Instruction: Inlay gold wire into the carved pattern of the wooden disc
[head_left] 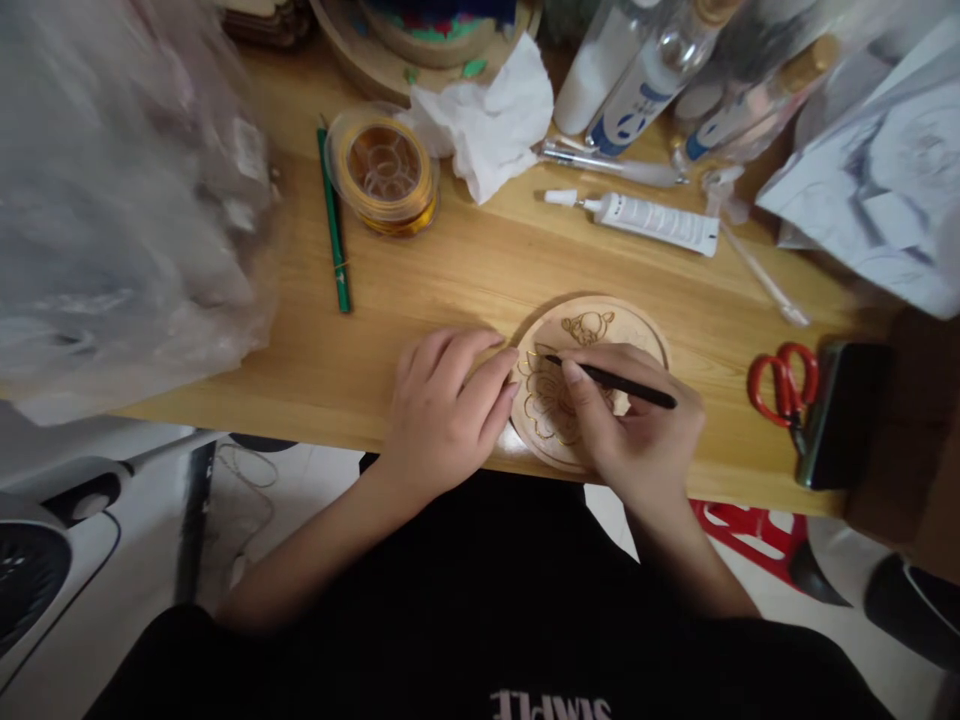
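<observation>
A round pale wooden disc [559, 462] with a raised rim lies at the table's front edge. On it are flower outlines in thin gold wire [589, 325]; part of the large flower is under my fingers. My right hand [637, 410] rests over the disc, fingers closed round a slim black tweezers-like tool [626, 384]. The tool's tip points left, at the upper petals. Beside the disc's left rim my left hand [450, 405] lies on the table, fingers loosely bent and apart. Its index finger and thumb tips are at the rim, with nothing visible held.
Behind the hands are a spool of gold wire [386, 165], a green pencil [334, 215], crumpled tissue [491, 120], a white glue tube [656, 222] and bottles [645, 80]. Red-handled scissors [784, 385] and a phone [844, 415] lie right. Plastic bags [127, 200] fill the left.
</observation>
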